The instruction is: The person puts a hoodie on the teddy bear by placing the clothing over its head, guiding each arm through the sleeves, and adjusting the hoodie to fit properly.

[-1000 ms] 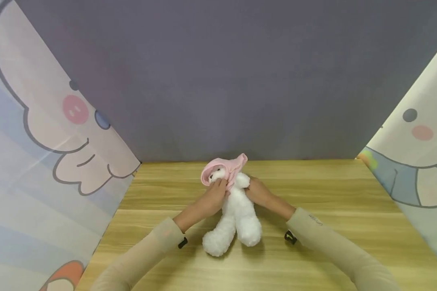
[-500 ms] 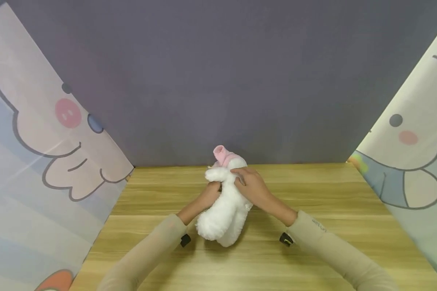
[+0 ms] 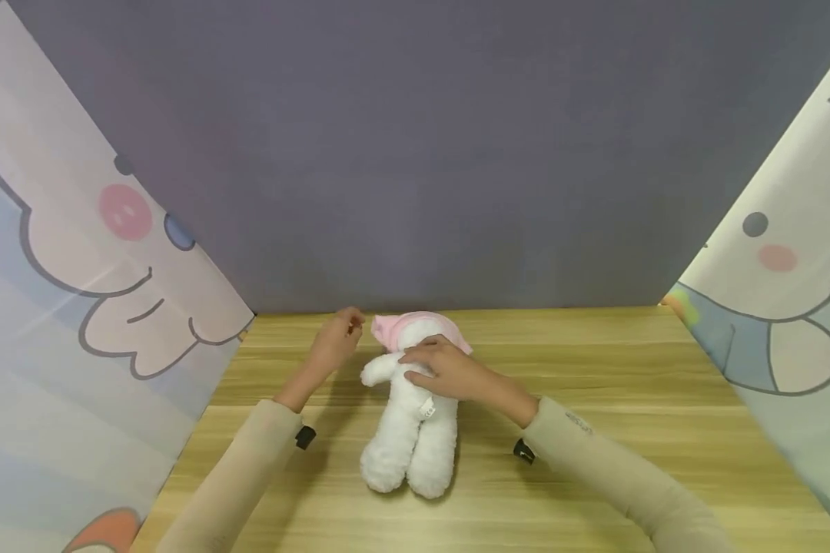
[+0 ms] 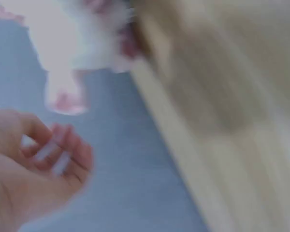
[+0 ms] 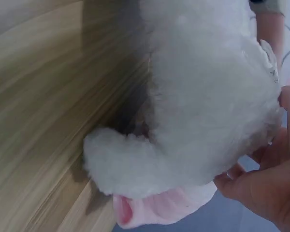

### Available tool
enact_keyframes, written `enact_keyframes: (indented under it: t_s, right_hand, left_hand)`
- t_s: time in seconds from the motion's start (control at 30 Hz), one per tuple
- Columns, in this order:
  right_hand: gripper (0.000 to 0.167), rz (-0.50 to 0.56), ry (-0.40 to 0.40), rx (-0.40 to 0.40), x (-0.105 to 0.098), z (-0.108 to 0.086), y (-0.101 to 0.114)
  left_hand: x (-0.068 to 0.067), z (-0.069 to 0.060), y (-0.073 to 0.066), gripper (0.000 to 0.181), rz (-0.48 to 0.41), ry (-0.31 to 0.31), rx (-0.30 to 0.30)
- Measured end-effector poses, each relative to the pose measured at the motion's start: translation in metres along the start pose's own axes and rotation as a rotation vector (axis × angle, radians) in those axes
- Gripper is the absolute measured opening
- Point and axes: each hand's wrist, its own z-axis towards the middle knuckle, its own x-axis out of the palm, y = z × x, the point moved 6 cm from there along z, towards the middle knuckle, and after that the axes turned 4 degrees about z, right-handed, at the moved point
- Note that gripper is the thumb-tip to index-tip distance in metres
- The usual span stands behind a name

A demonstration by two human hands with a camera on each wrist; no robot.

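Observation:
A white fluffy stuffed toy (image 3: 404, 403) lies back-up on the wooden table, with a small white tag (image 3: 426, 408) low on its back. Around its head is a pink hood-like cap (image 3: 386, 329), which the right wrist view also catches as pink cloth (image 5: 164, 208) beyond the fur. My right hand (image 3: 449, 370) rests its spread, relaxed fingers on the toy's upper back. Left of the cap, apart from it, my left hand (image 3: 333, 342) is raised with loosely bent fingers and holds nothing. The left wrist view is blurred; the toy's face is hidden.
The wooden table (image 3: 595, 430) reaches back to a dark grey panel (image 3: 415, 169). Cartoon-printed sheets (image 3: 48, 253) stand at both sides. A black strap piece (image 3: 306, 437) hangs at the left wrist, another (image 3: 524, 451) at the right.
The toy has turned over from front-up to back-up and now lies flatter. My left hand has let go and moved left and back; my right hand has shifted onto the toy's back.

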Motion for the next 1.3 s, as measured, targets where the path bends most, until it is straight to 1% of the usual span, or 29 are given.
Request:
enact_keyframes:
  t_s: [0.03,0.07,0.13,0.17,0.2,0.23,0.27,0.3,0.33,0.37,0.4,0.43,0.53,0.57,0.6,0.67,0.73,0.8,0.87,0.93,1.0,1.07,1.13,1.2,1.27,1.3]
  right_hand:
    - [0.032,0.004,0.019,-0.012,0.000,0.002,0.002]
    - [0.032,0.013,0.037,-0.024,-0.001,0.004,0.003]
    - [0.031,0.052,0.069,-0.037,-0.003,0.008,0.002]
    - [0.031,0.068,0.081,-0.037,-0.005,0.009,0.001]
    - [0.032,0.086,0.095,-0.036,-0.006,0.010,0.000]
    - [0.033,0.098,0.108,-0.039,-0.007,0.011,-0.001]
    - [0.034,0.109,0.124,-0.046,-0.008,0.011,-0.001]
    - [0.033,0.122,0.130,-0.049,-0.007,0.011,-0.002]
    - [0.031,0.133,0.118,-0.045,-0.009,0.011,-0.004]
    - [0.030,0.151,0.099,-0.020,-0.010,0.011,-0.007]
    - [0.029,0.170,0.064,0.009,-0.011,0.010,-0.010]
    - [0.028,0.181,0.016,0.047,-0.012,0.009,-0.015]
    - [0.030,0.193,-0.154,0.195,-0.018,0.006,-0.033]
    - [0.033,0.183,-0.191,0.242,-0.019,0.006,-0.039]
    - [0.037,0.167,-0.212,0.275,-0.019,0.005,-0.044]
    - [0.046,0.125,-0.201,0.311,-0.016,0.007,-0.052]
    - [0.051,0.088,-0.160,0.320,-0.010,0.010,-0.056]
    - [0.051,0.044,-0.137,0.297,-0.004,0.013,-0.059]
    - [0.046,-0.004,-0.146,0.268,0.001,0.016,-0.057]
    - [0.039,-0.035,-0.187,0.236,0.006,0.019,-0.055]
    - [0.036,-0.050,-0.229,0.215,0.008,0.020,-0.052]
    - [0.036,-0.047,-0.264,0.214,0.010,0.021,-0.051]
    - [0.037,-0.043,-0.278,0.221,0.011,0.021,-0.052]
    - [0.037,-0.034,-0.285,0.233,0.011,0.020,-0.051]
    - [0.038,-0.035,-0.287,0.241,0.013,0.019,-0.050]
    - [0.038,-0.043,-0.292,0.240,0.014,0.019,-0.049]
  left_hand:
    - [-0.004,0.004,-0.009,0.019,0.001,-0.008,0.041]
    - [-0.004,0.008,-0.020,0.023,0.036,0.003,0.096]
    - [0.000,0.016,-0.040,0.038,0.133,0.084,0.189]
    - [0.004,0.020,-0.049,0.048,0.189,0.135,0.226]
    - [0.009,0.024,-0.055,0.055,0.234,0.196,0.243]
    - [0.014,0.028,-0.060,0.060,0.266,0.260,0.253]
    - [0.019,0.030,-0.062,0.063,0.285,0.325,0.247]
    - [0.024,0.032,-0.063,0.064,0.277,0.385,0.225]
    - [0.028,0.036,-0.064,0.062,0.271,0.427,0.208]
    - [0.031,0.038,-0.064,0.058,0.257,0.461,0.190]
    - [0.034,0.040,-0.064,0.053,0.249,0.483,0.178]
    - [0.036,0.041,-0.064,0.049,0.250,0.490,0.172]
    - [0.041,0.041,-0.067,0.045,0.301,0.453,0.188]
    - [0.043,0.040,-0.068,0.046,0.310,0.441,0.190]
    - [0.045,0.038,-0.069,0.047,0.320,0.426,0.184]
    - [0.048,0.035,-0.072,0.051,0.328,0.398,0.171]
    - [0.050,0.030,-0.074,0.053,0.319,0.386,0.137]
    - [0.051,0.025,-0.076,0.053,0.311,0.366,0.104]
    - [0.051,0.021,-0.077,0.051,0.300,0.334,0.086]
    - [0.051,0.017,-0.075,0.049,0.279,0.287,0.071]
    - [0.050,0.014,-0.072,0.046,0.279,0.240,0.077]
    - [0.049,0.011,-0.070,0.049,0.300,0.216,0.081]
    - [0.049,0.010,-0.069,0.055,0.332,0.212,0.090]
    - [0.048,0.009,-0.070,0.057,0.372,0.216,0.113]
    - [0.048,0.009,-0.070,0.056,0.397,0.206,0.127]
    - [0.048,0.009,-0.071,0.052,0.407,0.192,0.136]
